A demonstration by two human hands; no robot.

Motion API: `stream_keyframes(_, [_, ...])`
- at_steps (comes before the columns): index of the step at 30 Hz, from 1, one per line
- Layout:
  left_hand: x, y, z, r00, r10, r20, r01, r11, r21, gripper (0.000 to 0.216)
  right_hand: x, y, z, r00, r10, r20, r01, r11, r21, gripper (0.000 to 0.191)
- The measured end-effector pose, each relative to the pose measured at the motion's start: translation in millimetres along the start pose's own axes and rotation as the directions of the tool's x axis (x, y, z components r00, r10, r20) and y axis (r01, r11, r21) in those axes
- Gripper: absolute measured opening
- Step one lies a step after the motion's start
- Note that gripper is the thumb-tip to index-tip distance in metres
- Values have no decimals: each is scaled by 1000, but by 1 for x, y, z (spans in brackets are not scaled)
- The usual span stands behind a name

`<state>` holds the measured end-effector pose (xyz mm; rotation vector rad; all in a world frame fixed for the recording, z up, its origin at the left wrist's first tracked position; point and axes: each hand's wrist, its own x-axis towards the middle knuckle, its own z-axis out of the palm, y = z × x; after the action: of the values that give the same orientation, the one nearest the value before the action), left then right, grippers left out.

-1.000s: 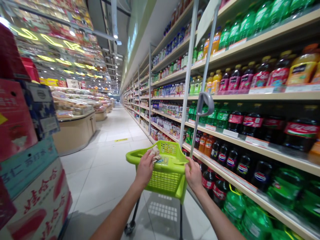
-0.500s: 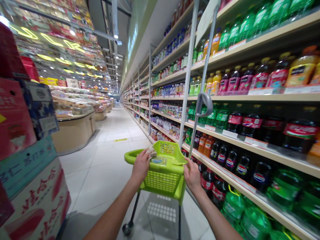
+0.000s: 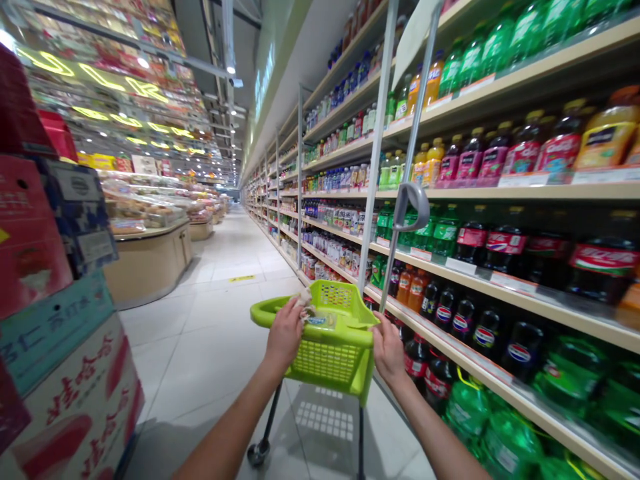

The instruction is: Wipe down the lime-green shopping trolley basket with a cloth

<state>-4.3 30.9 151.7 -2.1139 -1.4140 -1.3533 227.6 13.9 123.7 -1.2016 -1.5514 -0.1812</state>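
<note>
— Two hands on the cart? Confirm position and grip.
— Confirmed. Left hand (image 3: 284, 335) is closed around the near rim of the green cart (image 3: 325, 360), with a crumpled paper (image 3: 305, 300) pinched against that rim. Right hand (image 3: 387, 349) is clamped on the cart's near right corner.
— Cart location?
— On the tiled floor (image 3: 215, 347) of the aisle, basket raised on a dark frame, one wheel (image 3: 257, 453) visible below. A small packet (image 3: 320, 320) lies inside the basket.
— Surroundings?
— Drink shelves (image 3: 500, 287) run just beside the cart on the right, stocked with bottles. A grey pole (image 3: 407, 200) rises from the cart. Stacked cartons (image 3: 60, 333) stand on the left, well apart from the cart
</note>
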Motion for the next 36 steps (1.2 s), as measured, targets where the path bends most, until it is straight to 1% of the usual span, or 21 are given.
stream_keyframes(2, [-3, 21, 8, 994, 102, 41, -100, 994, -39, 30, 0, -2, 1, 1000, 0, -22, 0, 1000, -4, 36])
stream_keyframes(5, [-7, 63, 25, 934, 334, 128, -322, 941, -108, 28, 0, -2, 1, 1000, -25, -19, 25, 1000, 3, 36])
stream_keyframes(6, [-7, 70, 28, 915, 377, 142, -362, 925, -117, 27, 0, -2, 0, 999, -32, -11, 32, 999, 6, 36])
stream_keyframes(7, [-7, 70, 28, 909, 390, 144, -376, 919, -117, 27, 0, -1, -1, 999, -35, 0, 35, 999, 6, 36])
stream_keyframes(9, [-6, 49, 22, 937, 331, 111, -322, 942, -94, 27, 1, 0, -3, 999, -31, 25, 31, 999, 4, 36])
stream_keyframes(11, [-6, 16, 11, 981, 190, 38, -188, 981, -54, 29, 1, 0, -5, 999, -27, 35, 27, 1000, -2, 36])
stream_keyframes(13, [-7, -10, 3, 999, 35, -41, -35, 999, -7, 29, 1, -1, -4, 1000, -29, 12, 29, 999, -15, 36])
stream_keyframes(14, [-9, -14, 2, 998, 4, -60, -4, 1000, 4, 29, 1, -2, -3, 999, -31, -5, 31, 999, -23, 36])
stream_keyframes(15, [-11, -11, 3, 998, 9, -61, -9, 1000, 7, 29, 1, -3, -2, 999, -34, -19, 34, 999, -33, 36])
stream_keyframes(17, [-14, 8, 10, 993, 121, -12, -121, 992, -17, 30, 0, -4, -1, 999, -43, -25, 42, 998, -46, 36])
stream_keyframes(19, [-16, 31, 19, 963, 266, 51, -263, 963, -57, 31, 1, -3, -1, 998, -56, -7, 55, 997, -50, 35])
stream_keyframes(21, [-14, 39, 21, 942, 325, 79, -320, 945, -72, 31, 1, -1, -2, 998, -66, 16, 66, 997, -50, 34])
stream_keyframes(22, [-13, 34, 19, 950, 304, 75, -299, 952, -62, 30, 2, 0, -3, 997, -72, 25, 73, 996, -51, 34])
stream_keyframes(23, [-11, 24, 15, 967, 248, 60, -246, 968, -42, 30, 2, 1, -4, 997, -76, 32, 78, 995, -55, 34])
stream_keyframes(25, [-8, -2, 3, 996, 86, 12, -87, 996, 10, 30, 2, 2, -4, 996, -79, 29, 81, 994, -70, 34])
stream_keyframes(27, [-7, -22, -6, 1000, -22, -18, 23, 999, 41, 30, 2, 3, -2, 998, -69, 2, 68, 994, -89, 34])
stream_keyframes(28, [-7, -25, -8, 999, -30, -16, 31, 998, 46, 30, 2, 3, -1, 998, -57, -16, 56, 994, -98, 34])
stream_keyframes(30, [-8, -13, -5, 999, 34, 13, -35, 999, 27, 30, 2, 2, 1, 998, -40, -44, 35, 994, -106, 34])
stream_keyframes(32, [-10, 16, 5, 989, 138, 59, -137, 990, -14, 31, 1, 2, 2, 998, -40, -44, 35, 995, -97, 34])
stream_keyframes(34, [-11, 48, 16, 965, 240, 107, -234, 970, -64, 31, 1, 2, 1, 998, -54, -25, 52, 995, -82, 34])
stream_keyframes(36, [-12, 65, 21, 935, 325, 141, -312, 944, -103, 30, 1, 4, -2, 997, -71, -8, 70, 994, -79, 34])
